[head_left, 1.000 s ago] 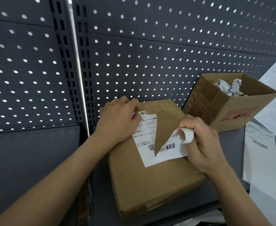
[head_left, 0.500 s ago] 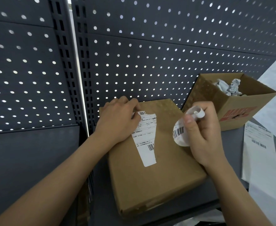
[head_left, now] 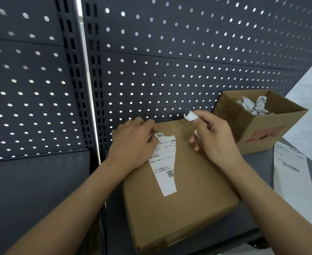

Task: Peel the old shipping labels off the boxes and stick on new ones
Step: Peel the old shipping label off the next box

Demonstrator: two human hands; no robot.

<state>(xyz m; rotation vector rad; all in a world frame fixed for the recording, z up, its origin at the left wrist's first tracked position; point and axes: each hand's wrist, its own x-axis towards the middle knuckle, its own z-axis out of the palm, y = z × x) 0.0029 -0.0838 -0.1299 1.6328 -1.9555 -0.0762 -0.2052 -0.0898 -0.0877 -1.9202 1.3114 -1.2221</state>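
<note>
A flat brown cardboard box (head_left: 181, 205) lies on the dark shelf in front of me. A torn strip of the old white shipping label (head_left: 165, 162) still sticks to its top, running from the far left edge toward the middle. My left hand (head_left: 133, 144) rests flat on the box's far left corner, fingers over the label's upper end. My right hand (head_left: 212, 137) is lifted above the box's far right part and pinches a rolled-up torn piece of label (head_left: 191, 115) between thumb and fingers.
An open cardboard box (head_left: 260, 126) with crumpled label scraps (head_left: 252, 105) stands at the back right. A sheet of new labels (head_left: 291, 168) lies on the shelf to the right. A dark pegboard wall (head_left: 170, 52) rises directly behind.
My right hand tore the right part of the label off the box, rolled it up and lifted it up and back. My left hand has stayed on the box.
</note>
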